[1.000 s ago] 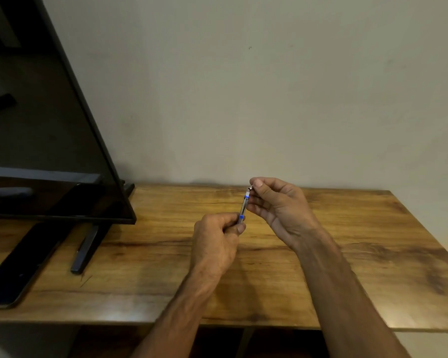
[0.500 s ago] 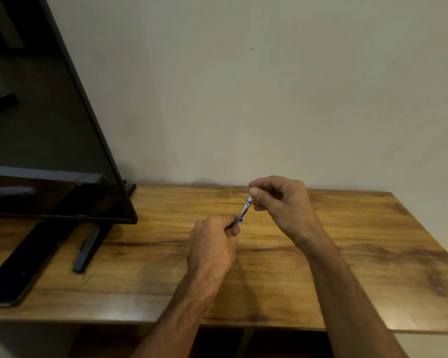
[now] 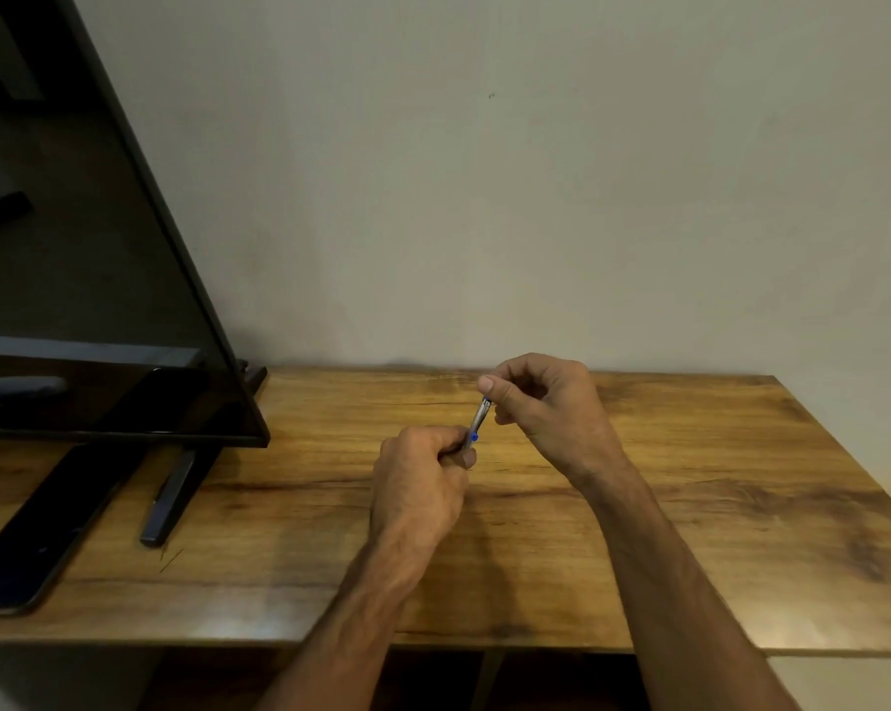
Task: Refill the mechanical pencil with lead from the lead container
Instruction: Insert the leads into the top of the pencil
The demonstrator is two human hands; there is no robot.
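Your left hand point(image 3: 423, 474) grips the lower barrel of the mechanical pencil point(image 3: 478, 420) above the worktop point(image 3: 741, 479) while your right hand point(image 3: 546, 407) pinches its top end, so treat it as light, stiff and slick (thin lead would likely snap easily) and hold it mid-barrel.

bare wooden table point(image 3: 690, 505) right of the hands; television point(image 3: 99, 300) and its stand point(image 3: 169, 500) block the left.
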